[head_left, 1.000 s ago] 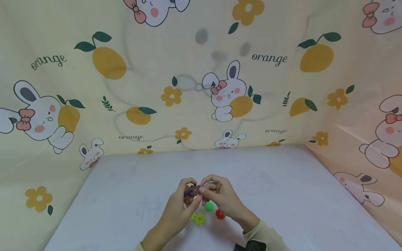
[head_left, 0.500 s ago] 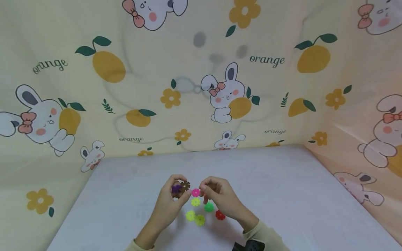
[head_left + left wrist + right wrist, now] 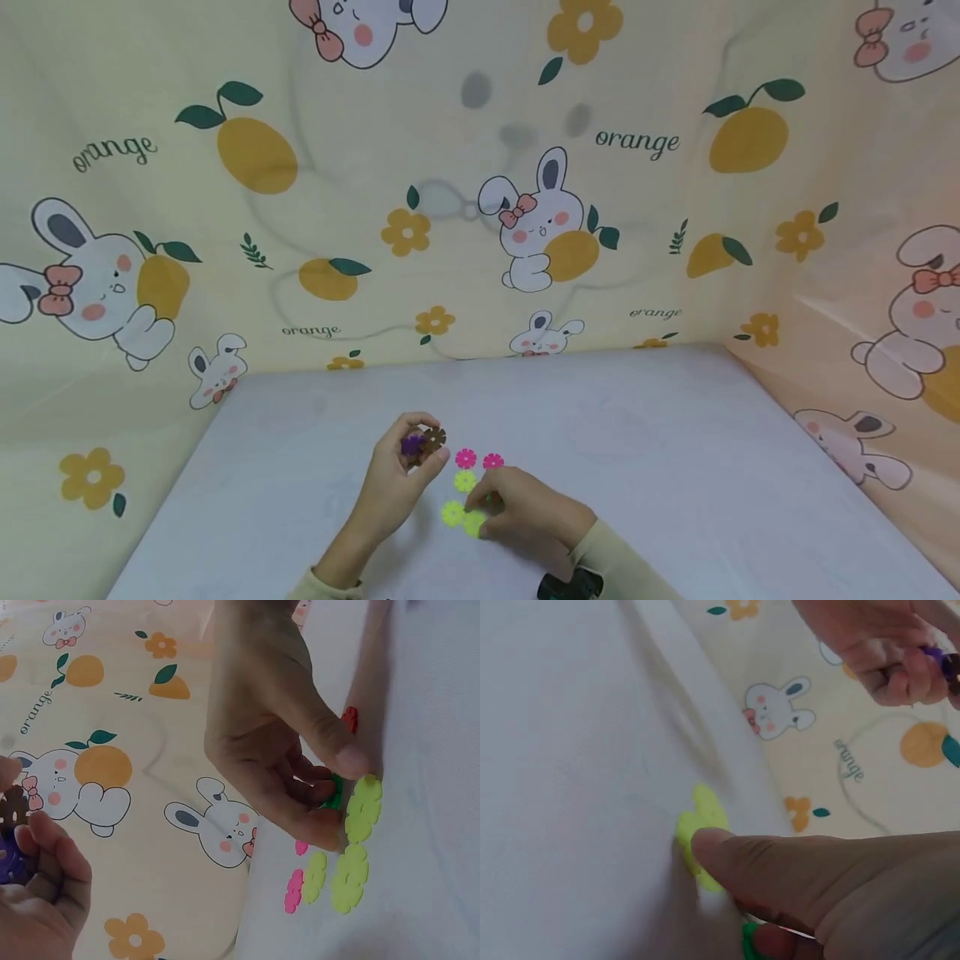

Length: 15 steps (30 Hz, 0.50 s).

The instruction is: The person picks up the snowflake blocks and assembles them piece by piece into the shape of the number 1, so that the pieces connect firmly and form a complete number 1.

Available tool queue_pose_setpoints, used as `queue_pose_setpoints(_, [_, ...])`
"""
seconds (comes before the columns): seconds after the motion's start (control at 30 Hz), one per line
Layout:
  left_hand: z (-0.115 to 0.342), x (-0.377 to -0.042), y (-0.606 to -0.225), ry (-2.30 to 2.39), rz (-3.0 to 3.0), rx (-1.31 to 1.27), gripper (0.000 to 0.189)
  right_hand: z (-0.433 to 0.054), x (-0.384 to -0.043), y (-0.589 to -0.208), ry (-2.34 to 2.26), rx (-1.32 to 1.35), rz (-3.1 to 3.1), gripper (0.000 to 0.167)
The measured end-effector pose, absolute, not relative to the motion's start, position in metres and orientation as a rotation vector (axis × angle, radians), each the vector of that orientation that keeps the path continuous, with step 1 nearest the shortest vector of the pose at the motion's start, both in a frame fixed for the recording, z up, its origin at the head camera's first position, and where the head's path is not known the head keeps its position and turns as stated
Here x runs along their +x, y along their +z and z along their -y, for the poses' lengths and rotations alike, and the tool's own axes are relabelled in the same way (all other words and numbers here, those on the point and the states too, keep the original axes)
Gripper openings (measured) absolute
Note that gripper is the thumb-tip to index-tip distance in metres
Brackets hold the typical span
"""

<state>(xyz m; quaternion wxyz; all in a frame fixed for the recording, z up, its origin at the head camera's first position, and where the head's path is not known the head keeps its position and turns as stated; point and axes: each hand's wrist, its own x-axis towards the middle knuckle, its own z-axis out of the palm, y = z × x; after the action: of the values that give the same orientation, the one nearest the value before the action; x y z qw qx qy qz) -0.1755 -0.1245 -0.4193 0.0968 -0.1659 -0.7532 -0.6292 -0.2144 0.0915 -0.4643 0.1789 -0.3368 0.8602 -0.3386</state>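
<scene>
My left hand is raised over the table and holds a brown flower-shaped interlocking disc together with a purple one. Lower down, my right hand has thumb and index finger at opposite edges of a yellow disc on the tabletop. A second yellow disc lies right beside that one, and a third yellow disc is farther back. Two pink discs, one left and one right, form the back row. Behind my right fingers, a green disc is partly hidden.
A red disc shows past my right hand in the left wrist view. The white tabletop meets a printed cloth with rabbits and oranges at the back. A dark device is strapped near my right wrist.
My right hand has moved down and toward me from the pink discs to the yellow disc, and a second pink disc now shows. My left hand drew left, keeping the brown and purple discs.
</scene>
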Motion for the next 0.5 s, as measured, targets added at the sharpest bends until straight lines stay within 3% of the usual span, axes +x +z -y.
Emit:
queue_pose_setpoints(0.3, [0.1236, -0.1753, -0.4208, -1.857, 2.211, -0.533, 0.027, -0.0867, -0.2090, -0.4644, -0.802, -1.007, -2.562, 0.026])
queue_pose_setpoints(0.5, [0.1238, -0.1759, -0.4223, -1.821, 2.205, -0.565, 0.028, -0.0869, -0.2108, -0.4621, -0.931, -0.965, -2.490, 0.023])
